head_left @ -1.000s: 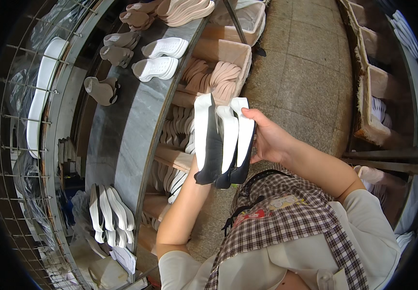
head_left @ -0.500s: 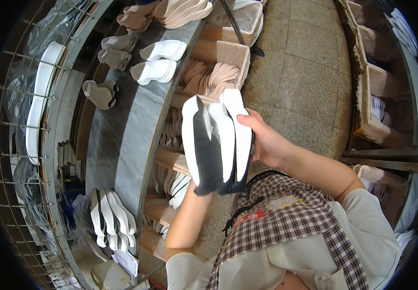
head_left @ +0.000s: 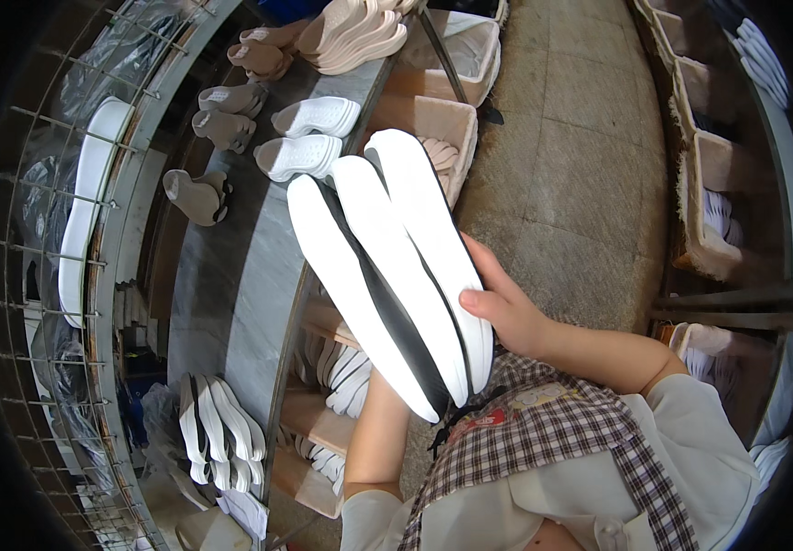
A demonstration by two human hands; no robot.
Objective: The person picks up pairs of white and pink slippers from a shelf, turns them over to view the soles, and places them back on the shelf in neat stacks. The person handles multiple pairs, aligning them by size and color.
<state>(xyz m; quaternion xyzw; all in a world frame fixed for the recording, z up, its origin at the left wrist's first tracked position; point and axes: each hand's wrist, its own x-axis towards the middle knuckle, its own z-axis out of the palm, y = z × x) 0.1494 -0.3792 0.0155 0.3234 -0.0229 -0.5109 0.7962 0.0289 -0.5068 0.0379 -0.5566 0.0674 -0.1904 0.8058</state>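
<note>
Three long white shoe soles with black inner sides are held up in front of me, side by side and slanting down to the right. My right hand is closed on their right edge, its thumb lying on the white face of the outermost sole. My left forearm rises behind the lower part of the soles, and they hide my left hand, fingers included. To the left, several black-and-white soles stand bunched on the near end of the grey marbled shelf.
Farther along the shelf are white soles, brown soles and a pale pink stack. Lined bins holding soles sit below its edge. Wire mesh borders the left; more bins line the right of the tiled aisle.
The soles have turned from showing a black inner side to showing their white faces, and now slant. My right hand has moved slightly down and right, still gripping them.
</note>
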